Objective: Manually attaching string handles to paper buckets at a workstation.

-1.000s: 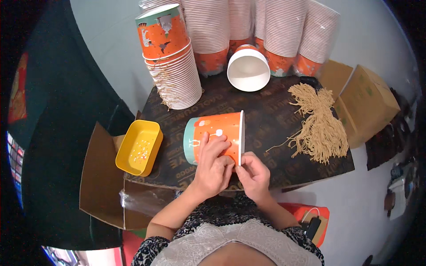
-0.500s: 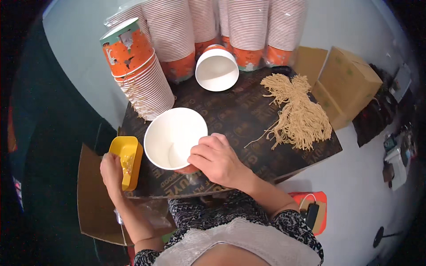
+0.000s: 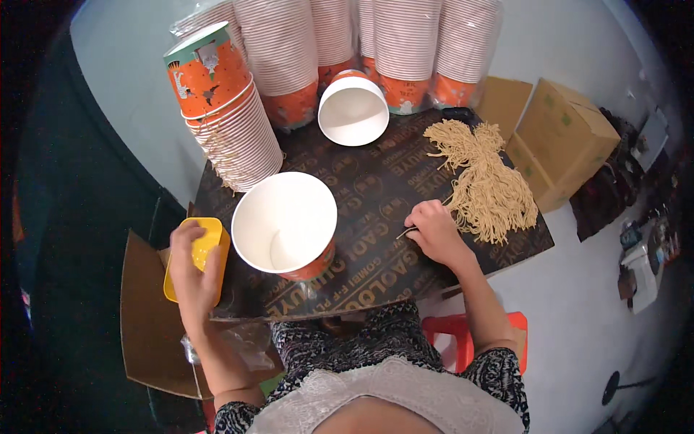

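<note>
A paper bucket point(image 3: 307, 217), white inside and orange outside, stands upright near the table's front edge with neither hand on it. To its right, my right hand point(image 3: 438, 233) pinches the loose end of a tan cord from the bundle of cords point(image 3: 499, 192) lying beyond it. My left hand point(image 3: 194, 269) hovers over the small yellow tray point(image 3: 220, 242) at the table's left edge. Its thumb and fingers are apart, and nothing shows between them. Small pale pieces lie in the tray, partly hidden by the hand.
A leaning stack of nested buckets point(image 3: 238, 145), some with cords attached, stands at the left. Wrapped bucket stacks point(image 3: 408, 43) line the back, with one bucket point(image 3: 353, 112) on its side before them. Cardboard boxes point(image 3: 564, 137) stand right; an open carton point(image 3: 148, 325) sits lower left.
My right hand has let go of the bucket's rim and moved right to the cord end. My left hand has opened from a closed pinch over the yellow tray.
</note>
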The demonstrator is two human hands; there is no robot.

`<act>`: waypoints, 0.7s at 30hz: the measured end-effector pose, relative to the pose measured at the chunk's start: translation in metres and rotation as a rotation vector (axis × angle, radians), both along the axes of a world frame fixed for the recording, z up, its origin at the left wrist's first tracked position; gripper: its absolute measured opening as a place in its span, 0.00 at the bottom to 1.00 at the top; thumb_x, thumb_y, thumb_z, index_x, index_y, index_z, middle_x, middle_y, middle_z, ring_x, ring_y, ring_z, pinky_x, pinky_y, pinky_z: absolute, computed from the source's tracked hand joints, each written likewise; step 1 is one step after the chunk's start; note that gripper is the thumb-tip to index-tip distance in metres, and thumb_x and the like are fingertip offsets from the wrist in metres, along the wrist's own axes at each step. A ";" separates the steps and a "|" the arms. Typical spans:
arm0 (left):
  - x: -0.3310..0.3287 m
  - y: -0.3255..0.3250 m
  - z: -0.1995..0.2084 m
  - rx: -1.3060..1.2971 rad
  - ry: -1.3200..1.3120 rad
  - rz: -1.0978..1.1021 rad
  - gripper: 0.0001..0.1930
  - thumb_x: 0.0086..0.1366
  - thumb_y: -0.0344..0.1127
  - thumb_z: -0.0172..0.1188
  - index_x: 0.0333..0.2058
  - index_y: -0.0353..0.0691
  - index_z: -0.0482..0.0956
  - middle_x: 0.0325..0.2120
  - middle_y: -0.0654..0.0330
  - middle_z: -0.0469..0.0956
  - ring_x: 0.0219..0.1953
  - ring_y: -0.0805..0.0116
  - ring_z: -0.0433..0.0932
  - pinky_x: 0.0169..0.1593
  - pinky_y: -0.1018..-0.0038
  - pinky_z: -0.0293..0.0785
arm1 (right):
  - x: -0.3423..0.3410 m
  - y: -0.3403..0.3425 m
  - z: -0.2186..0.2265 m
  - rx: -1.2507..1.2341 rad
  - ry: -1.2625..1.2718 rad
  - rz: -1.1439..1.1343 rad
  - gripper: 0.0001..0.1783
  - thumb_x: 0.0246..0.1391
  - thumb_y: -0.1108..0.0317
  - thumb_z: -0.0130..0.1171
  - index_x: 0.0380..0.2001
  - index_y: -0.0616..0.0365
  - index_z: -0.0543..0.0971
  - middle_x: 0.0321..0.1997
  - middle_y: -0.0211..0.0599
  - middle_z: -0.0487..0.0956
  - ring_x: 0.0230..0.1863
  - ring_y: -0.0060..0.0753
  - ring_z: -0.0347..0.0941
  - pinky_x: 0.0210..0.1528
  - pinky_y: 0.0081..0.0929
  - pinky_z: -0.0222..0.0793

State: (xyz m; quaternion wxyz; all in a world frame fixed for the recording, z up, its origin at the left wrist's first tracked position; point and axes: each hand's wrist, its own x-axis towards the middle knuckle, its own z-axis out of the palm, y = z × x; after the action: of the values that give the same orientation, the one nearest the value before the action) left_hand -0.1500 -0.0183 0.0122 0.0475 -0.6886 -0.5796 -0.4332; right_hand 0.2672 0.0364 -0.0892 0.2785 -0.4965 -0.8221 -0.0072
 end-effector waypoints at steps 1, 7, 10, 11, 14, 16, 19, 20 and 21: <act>0.013 -0.006 0.008 -0.021 0.040 -0.117 0.17 0.53 0.27 0.67 0.41 0.35 0.75 0.52 0.49 0.74 0.56 0.46 0.73 0.58 0.61 0.69 | 0.000 0.001 -0.002 -0.019 -0.021 -0.002 0.06 0.49 0.68 0.64 0.31 0.54 0.79 0.41 0.37 0.74 0.50 0.45 0.67 0.51 0.41 0.63; 0.056 -0.008 0.013 -0.118 0.277 -0.456 0.19 0.47 0.31 0.73 0.37 0.37 0.77 0.50 0.49 0.74 0.62 0.43 0.66 0.66 0.48 0.58 | -0.019 -0.003 -0.009 -0.057 -0.072 0.054 0.03 0.49 0.69 0.60 0.26 0.55 0.76 0.36 0.38 0.73 0.46 0.48 0.65 0.48 0.42 0.61; 0.066 -0.012 0.009 -0.114 0.371 -0.414 0.14 0.49 0.28 0.71 0.35 0.37 0.77 0.40 0.51 0.78 0.57 0.49 0.72 0.69 0.45 0.53 | -0.066 -0.028 0.012 -0.095 -0.400 0.198 0.03 0.44 0.68 0.59 0.24 0.52 0.76 0.37 0.36 0.74 0.44 0.45 0.68 0.46 0.41 0.61; 0.069 -0.010 0.005 -0.077 0.337 -0.406 0.12 0.49 0.27 0.70 0.33 0.38 0.77 0.33 0.53 0.79 0.51 0.53 0.77 0.69 0.44 0.52 | -0.080 -0.038 0.009 0.005 -0.166 0.372 0.03 0.43 0.67 0.59 0.24 0.51 0.75 0.37 0.36 0.74 0.43 0.45 0.69 0.45 0.41 0.62; 0.070 -0.009 -0.002 -0.049 0.319 -0.411 0.11 0.49 0.26 0.69 0.31 0.37 0.77 0.30 0.54 0.78 0.46 0.54 0.79 0.69 0.44 0.53 | -0.123 -0.079 0.027 0.053 0.293 0.736 0.07 0.46 0.71 0.61 0.30 0.54 0.73 0.34 0.36 0.74 0.40 0.44 0.71 0.41 0.40 0.66; 0.073 -0.010 -0.005 -0.035 0.307 -0.408 0.10 0.49 0.25 0.69 0.30 0.37 0.77 0.28 0.55 0.78 0.42 0.55 0.79 0.68 0.44 0.53 | -0.135 -0.097 0.036 -0.157 0.526 0.761 0.07 0.49 0.73 0.60 0.29 0.59 0.71 0.34 0.40 0.73 0.40 0.44 0.71 0.43 0.39 0.67; 0.079 -0.012 -0.006 -0.041 0.330 -0.397 0.12 0.48 0.26 0.70 0.32 0.37 0.78 0.29 0.55 0.78 0.42 0.55 0.79 0.68 0.44 0.54 | -0.136 -0.095 0.037 -0.269 0.803 0.542 0.06 0.55 0.79 0.59 0.35 0.62 0.73 0.33 0.41 0.75 0.33 0.42 0.75 0.37 0.33 0.71; 0.082 -0.014 -0.005 -0.033 0.301 -0.389 0.14 0.48 0.27 0.70 0.34 0.37 0.77 0.30 0.55 0.78 0.42 0.55 0.79 0.68 0.44 0.54 | -0.136 -0.094 0.034 -0.270 0.804 0.543 0.06 0.55 0.79 0.59 0.35 0.62 0.73 0.33 0.41 0.75 0.33 0.42 0.75 0.37 0.33 0.71; 0.083 -0.015 -0.003 -0.025 0.272 -0.380 0.15 0.48 0.27 0.71 0.35 0.37 0.77 0.32 0.55 0.77 0.43 0.55 0.78 0.68 0.44 0.55 | -0.137 -0.093 0.030 -0.352 0.994 0.453 0.09 0.57 0.81 0.57 0.41 0.62 0.71 0.34 0.36 0.75 0.34 0.29 0.73 0.36 0.26 0.70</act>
State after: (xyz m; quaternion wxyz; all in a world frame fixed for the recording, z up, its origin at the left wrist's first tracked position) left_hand -0.0671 -0.0334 0.0090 0.0344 -0.8379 -0.4333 -0.3302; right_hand 0.1301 -0.0565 -0.0592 0.5394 -0.2905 -0.6670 0.4240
